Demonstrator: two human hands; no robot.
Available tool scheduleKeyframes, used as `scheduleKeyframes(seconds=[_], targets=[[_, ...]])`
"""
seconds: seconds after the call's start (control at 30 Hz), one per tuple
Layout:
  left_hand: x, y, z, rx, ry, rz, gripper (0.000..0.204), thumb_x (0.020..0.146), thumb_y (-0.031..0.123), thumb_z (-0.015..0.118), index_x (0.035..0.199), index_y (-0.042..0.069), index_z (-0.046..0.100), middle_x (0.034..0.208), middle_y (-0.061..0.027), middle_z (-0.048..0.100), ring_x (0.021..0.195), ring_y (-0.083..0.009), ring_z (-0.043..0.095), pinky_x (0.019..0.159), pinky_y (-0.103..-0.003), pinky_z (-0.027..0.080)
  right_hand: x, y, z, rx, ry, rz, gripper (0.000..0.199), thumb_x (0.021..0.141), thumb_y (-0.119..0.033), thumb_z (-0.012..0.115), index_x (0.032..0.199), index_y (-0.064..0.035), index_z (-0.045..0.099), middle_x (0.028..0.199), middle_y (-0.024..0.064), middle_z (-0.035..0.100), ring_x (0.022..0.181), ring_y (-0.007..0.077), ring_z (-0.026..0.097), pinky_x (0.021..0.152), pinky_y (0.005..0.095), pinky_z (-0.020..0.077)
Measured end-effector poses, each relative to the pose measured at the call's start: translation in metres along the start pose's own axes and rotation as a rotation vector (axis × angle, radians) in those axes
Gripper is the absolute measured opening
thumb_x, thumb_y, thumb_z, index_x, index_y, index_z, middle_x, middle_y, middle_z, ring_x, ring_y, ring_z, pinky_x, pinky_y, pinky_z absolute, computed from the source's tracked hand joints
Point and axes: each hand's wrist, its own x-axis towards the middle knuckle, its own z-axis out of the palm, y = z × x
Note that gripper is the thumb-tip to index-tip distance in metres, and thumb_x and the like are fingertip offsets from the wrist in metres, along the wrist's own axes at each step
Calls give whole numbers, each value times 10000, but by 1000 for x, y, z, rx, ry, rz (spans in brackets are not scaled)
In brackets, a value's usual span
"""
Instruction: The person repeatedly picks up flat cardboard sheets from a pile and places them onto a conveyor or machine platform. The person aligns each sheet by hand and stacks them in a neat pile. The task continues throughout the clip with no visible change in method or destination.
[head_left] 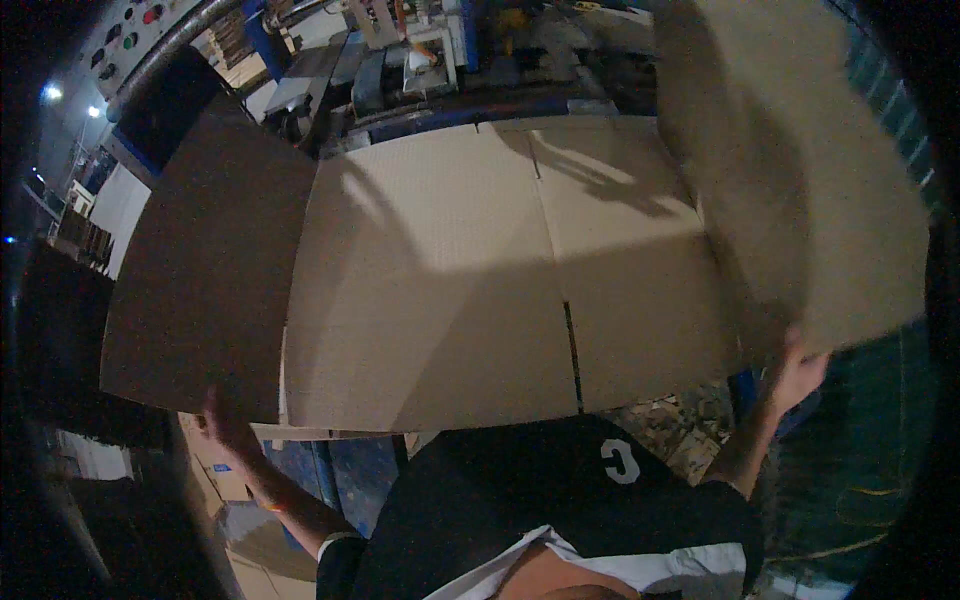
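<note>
A large flat brown cardboard box blank (440, 290) is spread in front of me, with fold lines and a slit near its lower edge. My left hand (226, 418) grips the lower edge of its raised left flap, which stands in shadow. My right hand (797, 372) grips the lower edge of the right flap (800, 170), which is lifted up and blurred. The middle panels lie roughly level and catch the light.
Behind the cardboard stands machinery with grey and blue parts (420, 70) and a control panel with coloured buttons (130, 30) at the upper left. Stacked cardboard (225, 470) lies below my left arm. Scraps litter the floor (680, 430) at lower right.
</note>
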Motion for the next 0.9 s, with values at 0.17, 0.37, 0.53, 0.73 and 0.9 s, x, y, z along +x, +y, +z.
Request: scheduleKeyframes(seconds=[0.17,0.37,0.53,0.73,0.9], targets=[[-86,47,56,77,-515,341,225,868,85,490,1049,43,617,1146,-139,565,1102,-252,509,951,-397,385,-59,-20,39,-294,-896,-941,184,732,-146,636,905,-89,655,1033,83,638,939,291,603,822,416,495],[-97,81,121,651,-1087,890,481,706,40,582,1167,178,582,1296,-72,484,1219,-284,433,1032,-444,307,-45,-26,90,-185,-1027,-1160,298,715,-173,648,1011,-141,635,1144,75,590,1089,312,539,869,416,470],[-86,81,132,732,-1086,868,507,710,51,577,1198,186,563,1320,-70,458,1239,-283,405,1040,-445,296,-31,-14,117,-215,-1057,-1131,513,692,-332,673,1145,-117,564,1226,92,526,1169,329,464,930,431,420],[-58,65,180,625,-955,903,556,729,40,572,1267,161,498,1323,-129,434,1216,-319,414,1040,-448,288,13,-5,174,-405,-1091,-1067,722,706,-539,574,1278,-115,456,1310,102,443,1248,332,362,1017,461,306],[-19,42,254,441,-876,857,581,730,112,616,1288,145,460,1307,-141,436,1202,-324,413,1035,-454,280,47,-3,246,-536,-1214,-800,699,801,-576,476,1357,-170,356,1403,64,329,1289,306,297,1032,456,281]])
